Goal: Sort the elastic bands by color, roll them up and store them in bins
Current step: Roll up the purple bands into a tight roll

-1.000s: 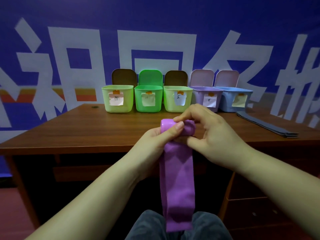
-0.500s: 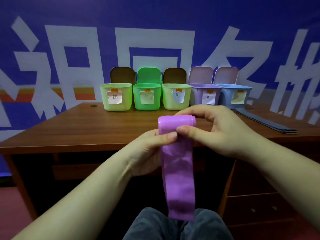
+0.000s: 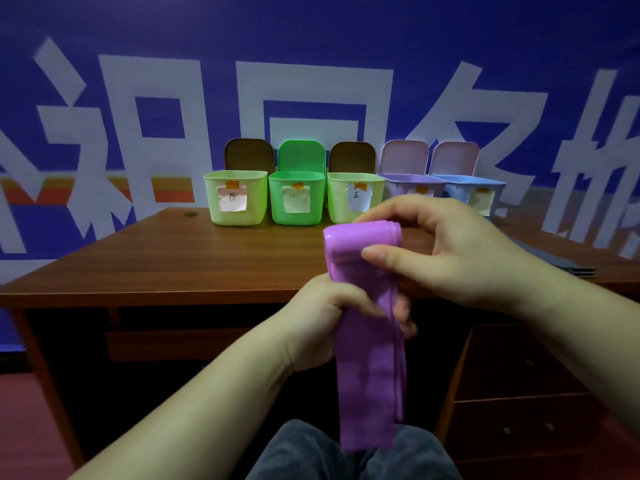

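— Purple band: how does it look from your head camera?
— Smooth and shiny, rolled at the top, the rest hanging down to your lap.
— Where are your hands?
— Your right hand pinches the roll. Your left hand grips the flat part just below, in front of the table.

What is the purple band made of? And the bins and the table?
Band: looks like thin rubber or latex, smooth, slightly glossy; it rolls tightly at the top and hangs limp below.
Bins: likely plastic, matte pastel walls with rounded moulded rims.
Table: looks like wood or wood veneer, reddish-brown with a faint grain and soft sheen.
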Demonstrator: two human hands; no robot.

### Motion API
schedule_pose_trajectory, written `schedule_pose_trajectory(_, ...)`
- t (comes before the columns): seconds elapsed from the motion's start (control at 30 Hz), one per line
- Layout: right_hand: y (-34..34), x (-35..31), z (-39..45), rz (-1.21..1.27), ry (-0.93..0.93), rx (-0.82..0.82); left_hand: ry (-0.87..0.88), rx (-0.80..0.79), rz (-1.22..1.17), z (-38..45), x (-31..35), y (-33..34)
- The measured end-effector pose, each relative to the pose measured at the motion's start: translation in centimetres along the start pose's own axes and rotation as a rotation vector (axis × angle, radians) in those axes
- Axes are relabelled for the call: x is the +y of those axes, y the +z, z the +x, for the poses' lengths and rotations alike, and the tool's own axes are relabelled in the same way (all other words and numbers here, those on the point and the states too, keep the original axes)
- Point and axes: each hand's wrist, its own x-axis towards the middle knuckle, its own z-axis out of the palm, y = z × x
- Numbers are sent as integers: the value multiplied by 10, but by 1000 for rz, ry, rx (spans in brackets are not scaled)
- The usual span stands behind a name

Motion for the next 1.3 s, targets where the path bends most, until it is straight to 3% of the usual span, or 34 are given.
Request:
schedule_pose_trajectory(0.13, 4, 3, 2, -99, -54, -6, 9, -55, -63, -5, 3, -1)
schedule_pose_trajectory(0.3, 18, 6, -2, -167, -155, 29, -11, 90, 18, -6, 9, -4)
schedule_pose_trajectory(0.37, 16, 9, -3, -229, -184, 31, 4, 68, 20, -8, 11, -8)
schedule_pose_trajectory(0.5, 7, 3, -7, 118, 103, -175, 6, -47, -33, -13, 12, -17)
schedule_pose_trajectory(0.67, 15, 1, -10, 182, 74, -172, -23, -150, -112, -11, 11, -13)
schedule_pose_trajectory(0.83, 21, 8, -7, -179, -98, -52, -49, -263, -309, -14, 4, -24)
schedule_pose_trajectory(1.1, 34, 20, -8, -236, -133, 8, -36, 79, -215, -11, -7, -18)
schedule_pose_trajectory(1.3, 30, 26, -3, -211, 42, -150, -96, 81, -171, -14, 0, -26)
